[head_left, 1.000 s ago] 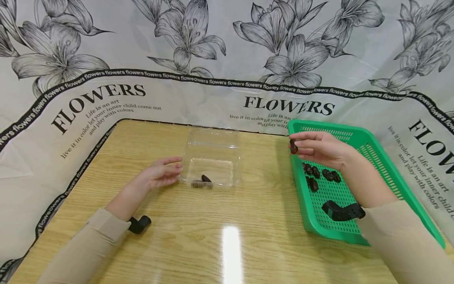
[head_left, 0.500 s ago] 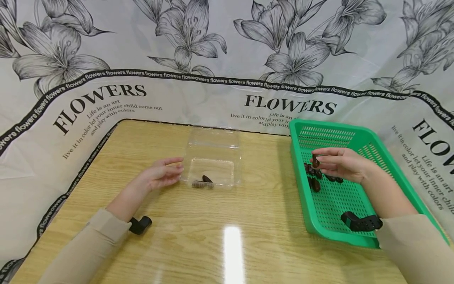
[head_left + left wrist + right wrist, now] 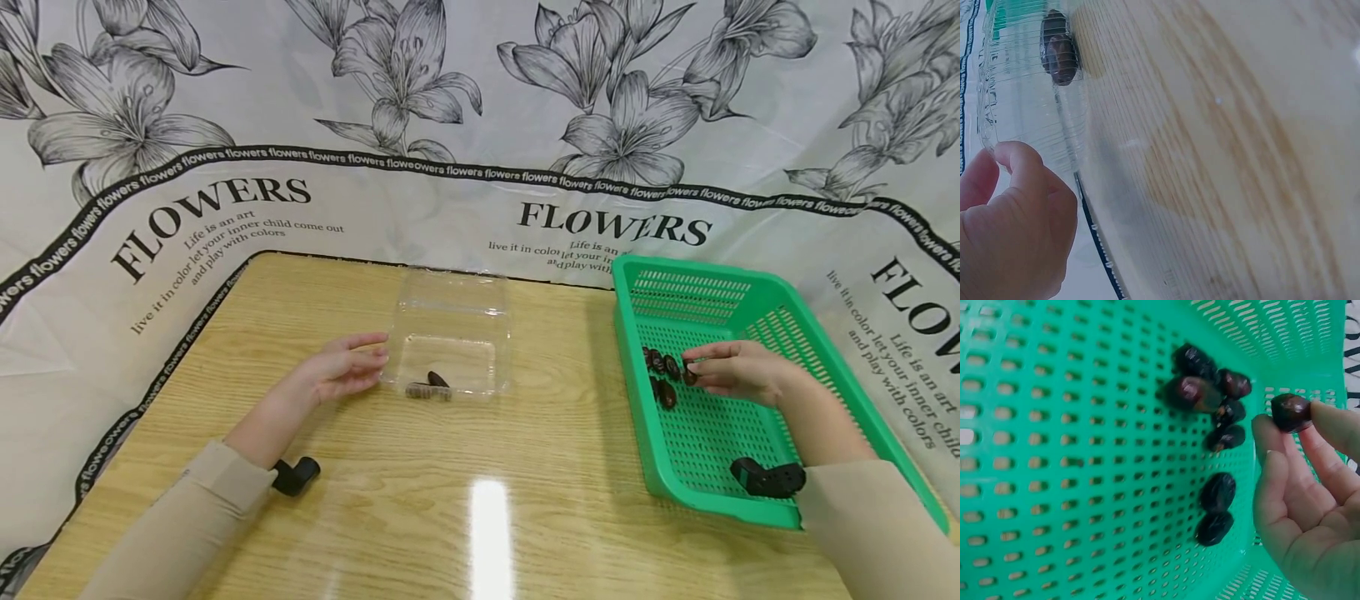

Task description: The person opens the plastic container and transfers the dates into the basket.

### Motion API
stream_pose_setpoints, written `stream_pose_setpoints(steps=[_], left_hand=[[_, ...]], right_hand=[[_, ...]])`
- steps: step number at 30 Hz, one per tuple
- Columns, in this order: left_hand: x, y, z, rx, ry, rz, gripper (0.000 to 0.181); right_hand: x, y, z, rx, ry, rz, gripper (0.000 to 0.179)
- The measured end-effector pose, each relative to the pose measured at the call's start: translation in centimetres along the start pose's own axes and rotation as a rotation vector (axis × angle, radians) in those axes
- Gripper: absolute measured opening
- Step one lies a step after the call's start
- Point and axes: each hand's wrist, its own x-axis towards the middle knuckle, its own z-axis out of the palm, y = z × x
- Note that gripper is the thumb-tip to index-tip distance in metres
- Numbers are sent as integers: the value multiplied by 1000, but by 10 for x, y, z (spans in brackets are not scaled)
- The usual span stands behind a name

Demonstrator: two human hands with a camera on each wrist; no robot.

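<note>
My right hand [image 3: 738, 373] is low inside the green basket [image 3: 651, 467]. Its thumb and fingertips pinch a dark, wrinkled date [image 3: 1291, 413], close beside several other dates [image 3: 1218, 492] lying on the basket floor. On the left, my left hand [image 3: 343, 369] holds the near left edge of a clear plastic box [image 3: 495, 367], thumb and forefinger meeting at its rim in the left wrist view. The box stands with its lid [image 3: 452, 287] folded back. Two dates [image 3: 1060, 53] lie inside it against the near wall.
A wooden table [image 3: 390, 500] bears both containers, the box at centre left and the basket at the right. Behind them hangs a white flower-print cloth [image 3: 450, 208]. Black straps with camera mounts [image 3: 297, 476] sit at both wrists.
With a date between its fingers, my right hand has moved from the basket's left rim rightward and down among the dates. My left hand and the plastic box have stayed put.
</note>
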Motion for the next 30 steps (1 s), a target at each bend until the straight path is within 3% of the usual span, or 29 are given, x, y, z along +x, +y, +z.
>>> stream_pose_setpoints(steps=[5, 19, 30], left_hand=[[-1, -1, 1, 0, -4, 2, 60], [-1, -1, 0, -2, -2, 3, 60], [-1, 0, 2, 2, 2, 1, 60]], right_hand=[[3, 5, 1, -86, -11, 38, 45], [4, 14, 7, -195, -50, 99, 34], [0, 10, 3, -203, -18, 114, 46]])
